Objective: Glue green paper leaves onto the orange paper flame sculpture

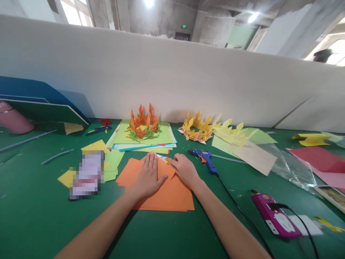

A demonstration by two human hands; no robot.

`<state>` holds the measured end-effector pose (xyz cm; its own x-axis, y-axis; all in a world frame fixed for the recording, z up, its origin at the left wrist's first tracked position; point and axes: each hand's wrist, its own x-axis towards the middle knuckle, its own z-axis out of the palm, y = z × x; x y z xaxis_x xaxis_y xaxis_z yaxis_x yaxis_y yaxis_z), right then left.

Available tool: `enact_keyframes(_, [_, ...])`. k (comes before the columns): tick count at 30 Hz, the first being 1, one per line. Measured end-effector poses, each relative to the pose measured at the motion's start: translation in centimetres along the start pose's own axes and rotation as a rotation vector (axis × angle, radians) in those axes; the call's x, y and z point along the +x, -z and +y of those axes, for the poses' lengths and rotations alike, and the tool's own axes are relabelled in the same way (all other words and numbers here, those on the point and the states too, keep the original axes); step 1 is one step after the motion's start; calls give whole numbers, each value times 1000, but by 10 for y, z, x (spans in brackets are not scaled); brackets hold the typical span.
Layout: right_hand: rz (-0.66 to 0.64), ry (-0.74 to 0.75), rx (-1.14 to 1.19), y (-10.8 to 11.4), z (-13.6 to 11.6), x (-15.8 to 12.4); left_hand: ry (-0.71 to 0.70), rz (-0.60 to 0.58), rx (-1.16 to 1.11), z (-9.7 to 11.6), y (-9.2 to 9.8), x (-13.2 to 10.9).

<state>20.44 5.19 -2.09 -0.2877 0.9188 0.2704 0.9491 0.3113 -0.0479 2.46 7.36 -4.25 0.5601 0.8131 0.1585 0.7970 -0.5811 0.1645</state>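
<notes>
My left hand (148, 176) lies flat on a stack of orange paper (167, 198), fingers together and stretched forward, thumb out to the side. My right hand (185, 168) is curled at the paper's upper right edge. It grips what looks like a small utility knife (164, 159), with yellow and silver parts showing beyond the fingers; most of it is hidden. A short slit or fold edge (173, 175) shows in the orange sheet between both hands. Just right of my right hand lies a blue hot glue gun (206, 158) with its black cord.
Behind stand an orange paper crown (141, 126) on stacked coloured sheets, a yellow crown (198, 127) and a pale yellow paper strip (233, 133). A blurred, pixelated item (88, 174) lies left. A magenta power strip (277, 216) sits right. A white partition (172, 79) closes the back.
</notes>
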Motion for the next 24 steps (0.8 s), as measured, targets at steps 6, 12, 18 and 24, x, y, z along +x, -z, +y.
enact_keyframes(6, [-25,-14,-11,1,-2,1,11,-12,10,1,1,0])
enact_keyframes(12, [-14,-34,-13,2,-2,7,6,7,10,0,-2,1])
enact_keyframes(18, [36,-31,-62,7,0,3,-35,32,22,3,5,-1])
enact_keyframes(24, [27,-181,-154,14,6,-12,-94,18,-22,7,15,-3])
